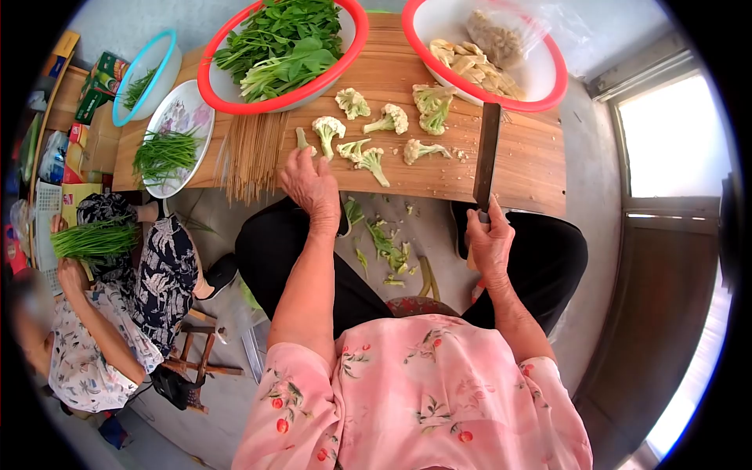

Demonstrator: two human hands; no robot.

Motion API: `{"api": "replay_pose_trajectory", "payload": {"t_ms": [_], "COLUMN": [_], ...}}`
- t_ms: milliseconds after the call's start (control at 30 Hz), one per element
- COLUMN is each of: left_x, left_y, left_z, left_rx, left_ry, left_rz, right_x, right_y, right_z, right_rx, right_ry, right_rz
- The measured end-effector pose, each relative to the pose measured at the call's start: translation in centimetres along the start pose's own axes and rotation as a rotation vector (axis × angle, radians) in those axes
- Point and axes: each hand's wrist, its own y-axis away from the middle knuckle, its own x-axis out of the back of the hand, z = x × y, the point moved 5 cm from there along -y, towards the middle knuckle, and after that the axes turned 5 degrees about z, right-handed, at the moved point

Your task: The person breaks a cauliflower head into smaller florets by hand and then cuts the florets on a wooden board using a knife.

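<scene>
On the brown wood-grain table (531, 168) lie pale-green cauliflower florets (327, 129); by its near edge, the left hand (312, 189) half-curls its fingers at one, grip unclear; the right hand (489, 241) clenches a dark, long-bladed cleaver (486, 153), seemingly apart for safety.

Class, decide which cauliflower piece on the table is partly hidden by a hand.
The leftmost cauliflower piece: fingers of the left hand partly cover it, while the other pieces lie farther right, uncovered.
</scene>
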Motion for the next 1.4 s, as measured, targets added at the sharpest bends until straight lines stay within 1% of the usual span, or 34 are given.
{"api": "replay_pose_trajectory", "payload": {"t_ms": [33,67,100,167,200,233,300,333,367,467,500,567,600,633,667,700,733,767,800,867,900,967,1033,1067,1100,1133,1167,1233,1333,1367,1400], "left_x": [0.2,-1.4,-1.4,-2.2,-2.9,-3.1,-3.9,-4.0,-4.4,-4.5,-4.5,-4.5,-4.8,-4.8,-4.8,-4.4,-4.0,-3.5,-3.0,-1.5,-0.2,1.9,2.9,3.2,3.4,3.4,3.2,2.2,0.0,-0.8,-1.4], "left_y": [0.3,0.7,0.7,1.6,1.6,1.7,2.1,2.2,2.4,2.5,2.4,2.4,2.6,2.7,2.6,2.5,2.5,2.4,2.3,1.7,1.0,-0.8,-3.1,-4.2,-5.1,-5.7,-6.1,-6.5,-6.4,-6.1,-6.0], "left_z": [1.5,1.3,2.1,5.0,5.0,5.3,5.7,6.0,5.9,5.3,5.1,4.6,4.1,3.8,3.4,3.5,3.3,3.2,3.1,2.3,2.1,1.2,-0.6,-1.4,-1.9,-2.2,-2.4,-2.9,-4.3,-4.8,-5.3], "left_rx": [-0.15,-0.276,-0.276,-0.41,-0.392,-0.39,-0.444,-0.395,-0.392,-0.247,-0.244,-0.225,-0.225,-0.23,-0.236,-0.238,-0.193,-0.149,-0.149,-0.036,-0.047,0.06,0.01,0.01,-0.036,-0.083,-0.084,-0.074,-0.073,-0.073,-0.072], "left_ry": [-0.017,0.032,0.034,-0.125,-0.169,-0.175,-0.311,-0.333,-0.339,-0.221,-0.222,-0.034,-0.034,0.048,0.13,0.126,0.205,0.284,0.279,0.431,0.437,0.411,0.28,0.279,0.126,-0.026,-0.025,-0.17,-0.241,-0.237,-0.15], "left_rz": [0.019,-0.076,-0.076,-0.273,-0.351,-0.348,-0.462,-0.508,-0.501,-0.402,-0.4,-0.352,-0.352,-0.303,-0.251,-0.247,-0.252,-0.256,-0.25,-0.143,-0.116,-0.138,-0.092,-0.092,-0.095,-0.097,-0.096,-0.173,-0.166,-0.169,-0.12], "right_x": [-0.1,-0.1,-0.1,-0.5,-0.6,-0.6,-0.7,-0.7,-0.7,-1.0,-1.0,-1.2,-1.2,-1.1,-1.0,-1.1,-1.3,-1.4,-1.4,-1.5,-1.5,-1.5,-1.6,-1.7,-1.8,-1.9,-2.1,-2.3,-2.3,-2.3,-2.2], "right_y": [0.3,0.4,0.4,0.5,0.5,0.6,0.7,0.7,0.6,0.3,0.3,0.2,0.2,0.2,0.3,0.4,0.4,0.3,0.3,0.4,0.4,0.4,0.4,0.4,0.4,0.4,0.5,0.6,0.6,0.6,0.5], "right_z": [-0.4,-0.7,-0.5,-0.7,-0.6,-0.4,0.0,0.4,0.7,1.3,1.7,2.0,2.0,1.8,1.2,0.7,0.9,1.1,1.1,1.2,1.3,1.2,1.4,1.5,1.7,1.8,2.0,2.1,2.0,2.0,2.0], "right_rx": [0.027,0.056,0.056,0.169,0.171,0.164,0.163,0.141,0.118,0.108,0.087,0.091,0.094,0.094,0.132,0.17,0.174,0.223,0.27,0.239,0.202,0.191,0.18,0.163,0.146,0.146,0.155,0.164,0.187,0.183,0.179], "right_ry": [0.036,0.072,0.072,0.068,0.063,0.058,0.043,0.049,0.058,0.068,0.078,0.088,0.097,0.097,0.118,0.138,0.131,0.127,0.126,0.121,0.122,0.122,0.123,0.13,0.137,0.137,0.142,0.148,0.143,0.137,0.13], "right_rz": [-0.019,-0.039,-0.038,-0.038,-0.041,-0.034,-0.034,-0.038,-0.042,-0.04,-0.04,-0.043,-0.043,-0.042,-0.031,-0.022,-0.024,-0.009,0.005,-0.015,-0.031,-0.043,-0.057,-0.066,-0.075,-0.074,-0.072,-0.067,-0.062,-0.06,-0.058]}}
